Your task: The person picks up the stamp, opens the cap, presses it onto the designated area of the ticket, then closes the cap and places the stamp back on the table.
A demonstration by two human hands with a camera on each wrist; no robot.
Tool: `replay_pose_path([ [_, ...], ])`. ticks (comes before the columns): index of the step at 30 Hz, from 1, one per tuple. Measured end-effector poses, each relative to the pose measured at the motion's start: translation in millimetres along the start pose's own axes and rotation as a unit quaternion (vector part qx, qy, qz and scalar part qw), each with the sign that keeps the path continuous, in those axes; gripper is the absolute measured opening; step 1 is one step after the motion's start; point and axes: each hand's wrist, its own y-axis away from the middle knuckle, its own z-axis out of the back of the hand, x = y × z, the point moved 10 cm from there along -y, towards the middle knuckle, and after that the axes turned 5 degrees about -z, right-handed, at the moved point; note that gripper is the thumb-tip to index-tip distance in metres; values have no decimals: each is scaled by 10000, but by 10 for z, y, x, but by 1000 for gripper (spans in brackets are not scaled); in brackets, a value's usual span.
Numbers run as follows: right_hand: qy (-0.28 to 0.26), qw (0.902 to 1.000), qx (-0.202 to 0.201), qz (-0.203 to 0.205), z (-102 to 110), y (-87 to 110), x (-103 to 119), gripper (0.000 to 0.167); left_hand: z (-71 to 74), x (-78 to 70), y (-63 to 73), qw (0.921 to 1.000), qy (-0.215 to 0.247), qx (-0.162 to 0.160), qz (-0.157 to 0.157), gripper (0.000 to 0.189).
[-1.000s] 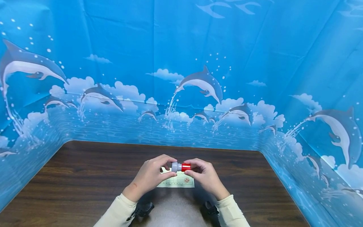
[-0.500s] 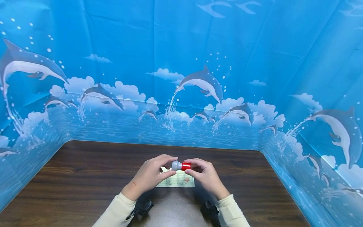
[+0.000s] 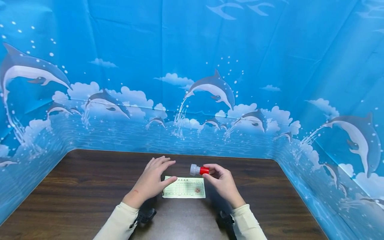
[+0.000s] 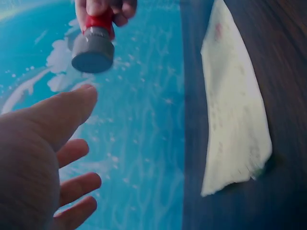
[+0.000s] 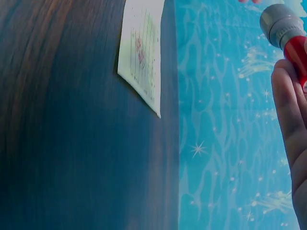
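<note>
My right hand (image 3: 224,183) pinches a stamp (image 3: 195,169) by its red body, between thumb and fingers. The stamp's grey capped end points left, and it is held in the air above the back edge of the paper slip. In the left wrist view, the flat grey end of the stamp (image 4: 93,55) faces toward my left hand. That left hand (image 3: 150,183) holds nothing; its fingers are spread, with the thumb over the slip's left corner. The pale green printed slip (image 3: 183,190) lies on the table and bears a round red mark (image 3: 197,190).
The dark wood-grain table (image 3: 90,186) is bordered at the back and sides by a blue dolphin-print sheet (image 3: 144,133). In the left wrist view the slip (image 4: 232,105) looks thick and ragged at its near end.
My left hand has let go of the stamp's grey end and moved left, its fingers spreading. My right hand has carried the stamp slightly right and farther back. More of the slip shows.
</note>
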Motion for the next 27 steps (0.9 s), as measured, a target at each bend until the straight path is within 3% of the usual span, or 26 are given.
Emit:
replay_pose_path([
  [6, -1, 9991, -311, -279, 100, -24, -103, 31, -260, 264, 88, 9944, 56, 839, 639, 72],
  [9, 44, 9986, -397, -336, 137, -36, -142, 30, -351, 352, 124, 9907, -18, 1093, 804, 73],
  [14, 87, 9980, -432, -446, 180, -49, -213, 31, -418, 413, 171, 9874, -185, 1278, 909, 71],
  [20, 53, 9968, -420, -671, 199, -50, -282, 29, -497, 439, 220, 9828, -22, 1488, 1097, 72],
  [27, -45, 9964, -476, -702, 213, -65, -330, 28, -506, 454, 227, 9794, -103, 1611, 1210, 62],
])
